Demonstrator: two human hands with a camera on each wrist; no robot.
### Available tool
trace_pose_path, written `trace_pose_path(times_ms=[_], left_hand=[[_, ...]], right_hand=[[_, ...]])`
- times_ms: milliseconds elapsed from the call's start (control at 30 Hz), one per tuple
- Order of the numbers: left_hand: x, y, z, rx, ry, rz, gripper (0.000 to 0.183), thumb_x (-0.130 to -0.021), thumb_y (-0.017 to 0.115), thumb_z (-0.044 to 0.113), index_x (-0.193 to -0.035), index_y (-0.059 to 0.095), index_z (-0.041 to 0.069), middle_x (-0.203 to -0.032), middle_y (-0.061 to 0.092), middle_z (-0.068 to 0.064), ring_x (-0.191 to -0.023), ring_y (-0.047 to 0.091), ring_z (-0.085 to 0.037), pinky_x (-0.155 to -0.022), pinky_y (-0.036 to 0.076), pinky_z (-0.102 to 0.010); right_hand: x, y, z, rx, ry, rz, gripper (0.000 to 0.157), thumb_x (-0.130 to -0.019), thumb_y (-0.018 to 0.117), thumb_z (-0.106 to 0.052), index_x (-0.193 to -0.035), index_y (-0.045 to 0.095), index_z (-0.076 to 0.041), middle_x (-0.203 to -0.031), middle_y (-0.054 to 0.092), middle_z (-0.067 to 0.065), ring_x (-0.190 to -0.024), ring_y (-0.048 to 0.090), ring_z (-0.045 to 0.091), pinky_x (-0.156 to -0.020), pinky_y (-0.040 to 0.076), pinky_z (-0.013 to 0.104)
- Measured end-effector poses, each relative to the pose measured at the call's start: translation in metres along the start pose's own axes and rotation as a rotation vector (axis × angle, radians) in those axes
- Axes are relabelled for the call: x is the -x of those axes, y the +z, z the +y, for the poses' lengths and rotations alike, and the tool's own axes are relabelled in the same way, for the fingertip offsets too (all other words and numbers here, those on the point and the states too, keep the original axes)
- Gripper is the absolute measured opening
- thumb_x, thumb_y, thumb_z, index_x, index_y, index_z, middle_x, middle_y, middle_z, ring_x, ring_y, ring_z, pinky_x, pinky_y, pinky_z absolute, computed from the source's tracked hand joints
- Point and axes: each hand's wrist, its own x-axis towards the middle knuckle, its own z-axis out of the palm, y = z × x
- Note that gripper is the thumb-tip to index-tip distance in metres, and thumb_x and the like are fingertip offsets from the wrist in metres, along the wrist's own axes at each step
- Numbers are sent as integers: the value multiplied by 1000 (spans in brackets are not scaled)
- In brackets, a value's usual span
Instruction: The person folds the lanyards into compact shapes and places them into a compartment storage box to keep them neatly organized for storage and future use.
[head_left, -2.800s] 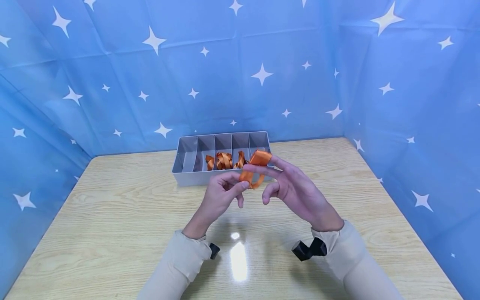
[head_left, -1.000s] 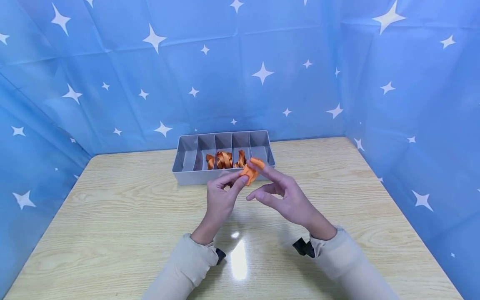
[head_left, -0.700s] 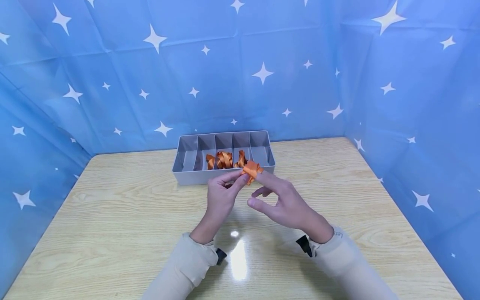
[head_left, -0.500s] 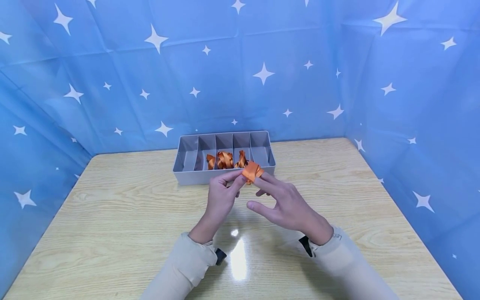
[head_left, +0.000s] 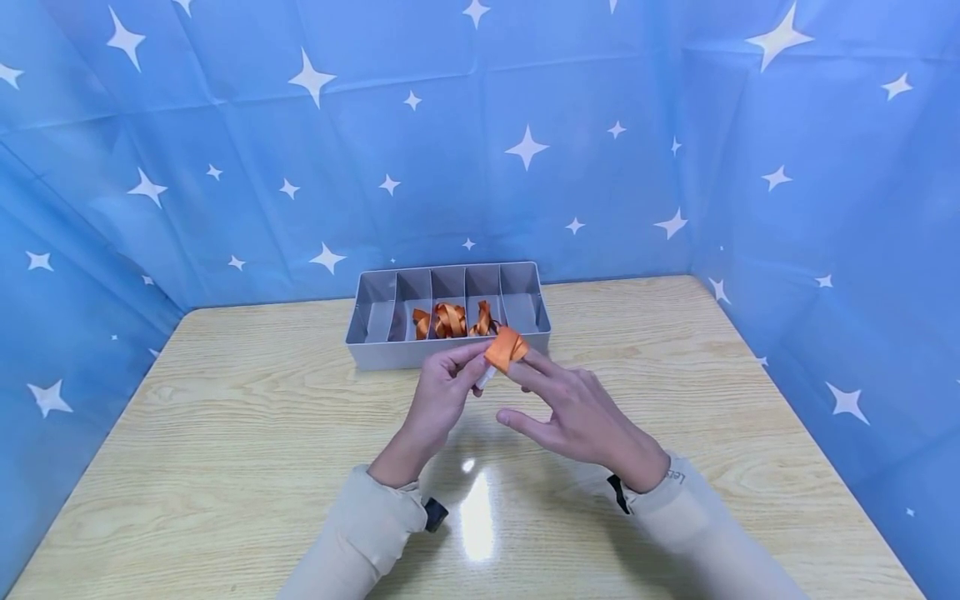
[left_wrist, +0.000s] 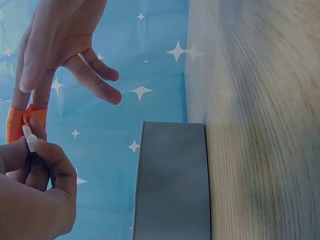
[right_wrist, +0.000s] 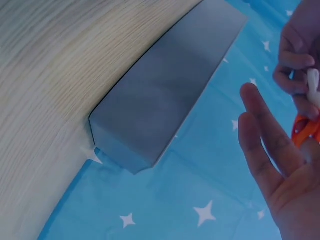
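An orange ribbon (head_left: 507,346) is wrapped in a band around two outstretched fingers of my right hand (head_left: 581,412). The other fingers of that hand spread apart, as the right wrist view shows. My left hand (head_left: 442,392) pinches a small white piece (left_wrist: 31,140) between thumb and fingertips, right at the band. In the left wrist view the twisted orange ribbon (left_wrist: 14,124) runs down to this white piece; its kind I cannot tell. Both hands are held above the table, in front of the grey box.
A grey divided box (head_left: 390,357) stands at the back of the wooden table (head_left: 225,433). Coiled orange ribbons (head_left: 450,320) lie in its middle compartments. Behind and beside the table hangs a blue curtain (head_left: 420,217) with white stars.
The ribbon went from a loose loop to a snug, crossed band around the right fingers. The right hand turned its back upward. The white piece has come into view under the left thumb.
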Motion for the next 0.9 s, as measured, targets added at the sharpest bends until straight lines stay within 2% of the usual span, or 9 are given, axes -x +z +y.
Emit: trace_pose_path(times_ms=[67,133,333,500,600,767,900], left_hand=[[0,-1,0,10,-7,-13,29,-103,53,6,-128,64,-4,-103,69,-7,-79,54,-13,-66,48,-20],[1,-1,1,23,-8,-30,30,-103,52,6,-129,63,-4,-104,69,-8,-81,55,-14,-68,49,-21],[3,-3,1,34,31,-57,31,-103,53,7,-130,62,-4,-115,70,-13,-84,57,-15,-72,49,-22],[4,-3,0,95,43,-47,33,-103,52,12,-127,63,-7,-105,72,-4,-80,56,-14,-72,50,-24],[4,-2,1,104,25,-29,34,-99,58,14,-126,64,-7,-106,73,-3,-84,59,-14,-74,51,-25],[3,1,0,40,-3,9,37,-91,74,15,-124,69,1,-112,70,-10,-89,63,-14,-78,55,-25],[1,2,-1,13,11,25,37,-89,76,17,-123,70,4,-113,71,-9,-87,63,-14,-78,55,-25]], right_hand=[[0,0,1,14,-11,-2,54,-95,62,-51,-138,58,-19,-137,59,11,-46,20,-4,-38,21,15],[1,-1,1,24,-20,1,54,-95,62,-50,-139,58,-19,-137,59,10,-47,18,-5,-38,20,15],[2,-1,3,60,-54,5,53,-95,64,-47,-138,59,-17,-135,61,8,-50,24,0,-41,23,17],[3,0,4,119,-86,10,43,-94,66,-46,-125,65,-16,-126,63,5,-50,29,2,-41,23,17],[3,0,6,166,-105,17,42,-93,67,-44,-125,66,-17,-126,63,5,-49,27,2,-41,22,17],[2,0,5,246,-93,-1,49,-91,69,-43,-134,62,-20,-125,63,5,-48,28,4,-42,24,19],[0,-1,1,254,-62,-19,47,-92,67,-44,-132,62,-20,-123,62,2,-47,27,4,-40,24,19]])
